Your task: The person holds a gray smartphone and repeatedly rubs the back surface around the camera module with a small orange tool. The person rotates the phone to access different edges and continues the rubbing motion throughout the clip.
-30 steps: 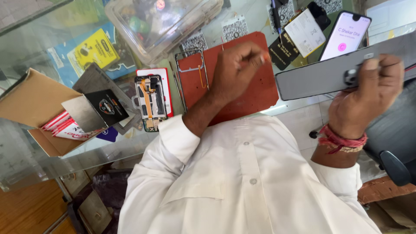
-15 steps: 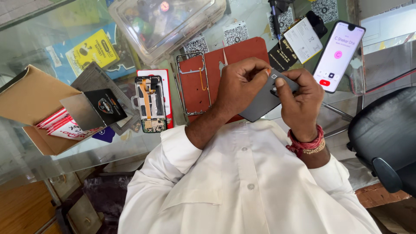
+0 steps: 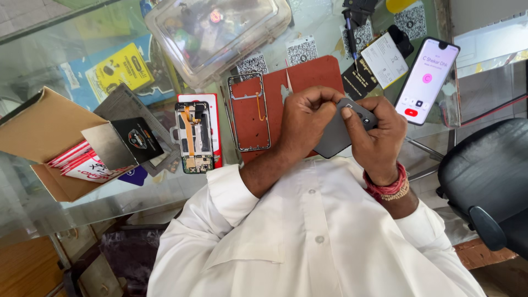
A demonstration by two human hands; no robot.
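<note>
Both hands hold a dark grey phone back cover [image 3: 336, 137] just above the red mat [image 3: 308, 74] on the glass tabletop [image 3: 66, 60]; the left hand [image 3: 308, 118] is clenched over its upper edge, the right hand [image 3: 377, 135] grips the camera-hole end. It seems wise to keep the thin cover supported at both ends and press evenly with the fingertips, not flex it; held over the mat, a slip would likely land softly.

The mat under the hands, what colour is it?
The mat is reddish-brown, seen best in the head view.
</note>
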